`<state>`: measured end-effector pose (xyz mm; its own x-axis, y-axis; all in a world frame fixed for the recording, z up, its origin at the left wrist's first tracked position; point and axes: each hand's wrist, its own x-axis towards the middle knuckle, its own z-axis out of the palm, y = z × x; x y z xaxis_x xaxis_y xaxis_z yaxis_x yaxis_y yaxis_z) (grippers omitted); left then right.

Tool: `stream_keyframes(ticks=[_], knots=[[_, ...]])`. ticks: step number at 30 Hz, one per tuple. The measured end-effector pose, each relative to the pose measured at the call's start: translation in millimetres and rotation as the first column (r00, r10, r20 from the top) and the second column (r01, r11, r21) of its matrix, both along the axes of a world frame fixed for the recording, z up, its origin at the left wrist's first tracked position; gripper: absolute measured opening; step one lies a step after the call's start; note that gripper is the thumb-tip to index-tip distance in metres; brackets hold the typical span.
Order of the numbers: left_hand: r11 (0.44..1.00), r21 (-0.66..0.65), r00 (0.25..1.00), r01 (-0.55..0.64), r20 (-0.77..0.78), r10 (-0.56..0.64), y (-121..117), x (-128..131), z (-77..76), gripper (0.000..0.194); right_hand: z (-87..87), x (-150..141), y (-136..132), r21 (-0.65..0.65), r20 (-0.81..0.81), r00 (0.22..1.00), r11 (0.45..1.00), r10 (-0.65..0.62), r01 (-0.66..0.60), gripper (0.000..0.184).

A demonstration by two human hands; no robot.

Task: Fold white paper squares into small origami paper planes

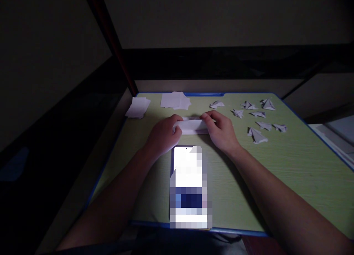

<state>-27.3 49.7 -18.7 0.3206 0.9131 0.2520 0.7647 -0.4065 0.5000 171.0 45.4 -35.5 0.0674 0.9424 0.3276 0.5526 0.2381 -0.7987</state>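
Observation:
A partly folded sheet of white paper (pixel 192 126) lies crosswise between my two hands, over the middle of the green table. My left hand (pixel 167 133) grips its left end, with thumb and fingers closed on the edge. At the right end, my right hand (pixel 218 128) pinches the paper, the thumb near its upper edge. Some of the fingers of both hands are hidden. Just nearer to me, a phone (pixel 188 174) with a bright screen lies flat; much of it is blurred out.
Several folded paper figures (pixel 257 135) are spread over the table's right side. Loose white sheets (pixel 175 100) lie at the back edge, and another small stack (pixel 138 107) sits at the back left corner. The green table (pixel 290 174) has a blue rim; dark walls stand behind.

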Motion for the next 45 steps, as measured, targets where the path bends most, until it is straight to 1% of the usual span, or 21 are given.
stream_keyframes(ticks=[5, 10, 16, 20, 26, 33, 37, 41, 45], knots=[[1.000, 0.024, 1.000, -0.001, 0.008, 0.001, 0.1, 0.6, 0.2, 0.027, 1.2, -0.2, -0.5, 0.002, -0.012, 1.000, 1.000, -0.008, 0.008, 0.038], [0.999, 0.046, 0.998, -0.019, 0.063, 0.016, 0.7, -0.1, -0.6, 0.023, 4.5, -0.5, -2.2, 0.072, -0.082, 0.997, 0.997, 0.015, -0.009, 0.035], [0.999, 0.035, 0.995, -0.022, 0.095, 0.019, 2.8, -1.6, -4.9, 0.027, 1.9, -0.9, -1.5, 0.026, -0.072, 0.997, 0.999, 0.033, -0.031, 0.021], [0.999, 0.024, 0.996, -0.037, 0.085, 0.034, 2.7, -1.7, -3.9, 0.028, 0.2, 0.1, -1.0, 0.004, -0.058, 0.998, 1.000, 0.023, -0.022, 0.018], [0.999, 0.042, 0.997, -0.024, 0.079, 0.021, 1.8, -1.2, -0.7, 0.023, -0.2, 0.6, -0.9, -0.001, -0.052, 0.998, 1.000, 0.019, -0.019, 0.023], [0.999, 0.042, 0.994, -0.030, 0.102, 0.026, 2.7, -2.0, -2.9, 0.023, -1.3, 0.9, -0.3, 0.005, -0.047, 0.999, 1.000, 0.019, -0.018, 0.028], [0.999, 0.019, 0.996, -0.038, 0.086, 0.036, 2.7, -2.0, -2.6, 0.024, -1.1, 1.5, -0.4, 0.015, -0.043, 0.999, 1.000, 0.018, -0.017, 0.028], [0.998, 0.053, 0.995, -0.035, 0.091, 0.030, 3.1, -2.7, -3.4, 0.024, 0.3, 0.8, -1.6, 0.008, -0.023, 1.000, 1.000, 0.011, -0.011, 0.029], [0.998, 0.046, 0.997, -0.030, 0.076, 0.027, 3.6, -4.1, -4.9, 0.023, -0.7, -0.1, -2.0, 0.003, -0.004, 1.000, 1.000, 0.006, -0.006, 0.029]])
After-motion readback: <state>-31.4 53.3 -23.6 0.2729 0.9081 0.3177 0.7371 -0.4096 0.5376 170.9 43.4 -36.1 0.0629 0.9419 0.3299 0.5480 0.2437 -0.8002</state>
